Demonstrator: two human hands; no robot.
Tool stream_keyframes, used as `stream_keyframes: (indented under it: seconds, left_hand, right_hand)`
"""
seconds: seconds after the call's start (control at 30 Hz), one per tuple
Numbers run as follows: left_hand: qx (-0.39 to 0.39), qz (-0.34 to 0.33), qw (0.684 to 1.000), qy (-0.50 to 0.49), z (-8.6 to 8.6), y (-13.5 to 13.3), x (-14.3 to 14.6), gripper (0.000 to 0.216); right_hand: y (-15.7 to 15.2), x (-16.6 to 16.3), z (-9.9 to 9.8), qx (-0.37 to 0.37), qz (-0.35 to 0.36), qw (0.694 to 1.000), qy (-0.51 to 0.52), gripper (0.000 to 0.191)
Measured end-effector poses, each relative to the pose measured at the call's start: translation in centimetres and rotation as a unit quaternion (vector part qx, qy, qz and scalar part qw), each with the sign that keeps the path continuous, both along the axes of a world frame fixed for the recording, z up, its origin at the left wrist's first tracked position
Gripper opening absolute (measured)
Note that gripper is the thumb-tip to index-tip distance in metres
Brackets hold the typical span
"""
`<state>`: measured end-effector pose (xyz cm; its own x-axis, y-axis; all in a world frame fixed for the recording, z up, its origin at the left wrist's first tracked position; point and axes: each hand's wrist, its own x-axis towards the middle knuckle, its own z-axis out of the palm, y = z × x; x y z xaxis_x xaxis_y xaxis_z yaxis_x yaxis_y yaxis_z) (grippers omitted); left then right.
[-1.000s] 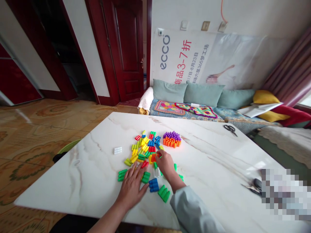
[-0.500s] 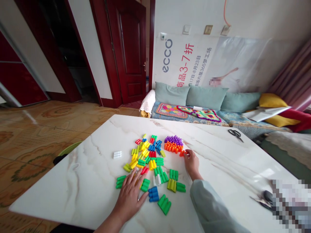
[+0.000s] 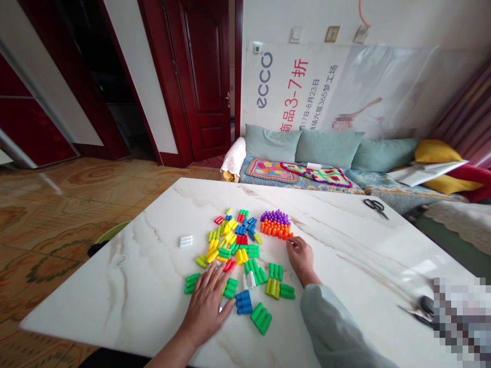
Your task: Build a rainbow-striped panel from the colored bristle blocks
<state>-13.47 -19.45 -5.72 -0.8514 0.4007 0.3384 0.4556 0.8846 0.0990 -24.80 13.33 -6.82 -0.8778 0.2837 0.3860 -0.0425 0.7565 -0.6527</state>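
Observation:
Several small plastic peg blocks [image 3: 233,245] in yellow, green, blue and red lie scattered on the white marble table [image 3: 345,266]. Behind them sits a joined cluster with purple pegs [image 3: 274,216] over orange pegs [image 3: 274,228]. My right hand [image 3: 301,257] rests just right of the cluster, fingers pinched at an orange block [image 3: 288,235] that touches the cluster's right edge. My left hand [image 3: 207,301] lies flat on the table with its fingers spread. Its fingertips touch a green block [image 3: 230,288] and a red block [image 3: 229,265]. A blue block [image 3: 243,302] lies just to its right.
A white block [image 3: 186,240] lies alone to the left of the pile. Black scissors [image 3: 376,206] sit at the far right of the table, and another pair [image 3: 420,309] near the right edge. A sofa [image 3: 326,163] stands behind the table.
My right hand took an orange block from the pile and carried it right to the orange and purple cluster. My left hand stayed flat in place.

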Motion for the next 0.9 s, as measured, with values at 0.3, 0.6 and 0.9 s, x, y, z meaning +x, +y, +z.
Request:
stream_keyframes:
  seconds: [0.3,0.6,0.9]
  left_hand:
    - [0.006,0.000,1.000,0.002,-0.08,0.00,0.02,0.070]
    - [0.004,0.001,1.000,-0.009,0.12,0.10,0.04,0.071]
    - [0.010,0.010,0.999,-0.049,0.63,0.20,0.24,0.071]
  right_hand:
    - [0.00,0.06,0.03,0.048,0.007,0.999,-0.006,0.031]
    - [-0.19,0.10,0.29,0.052,0.018,0.998,-0.004,0.035]
    - [0.27,-0.21,-0.31,0.046,0.035,0.998,0.004,0.034]
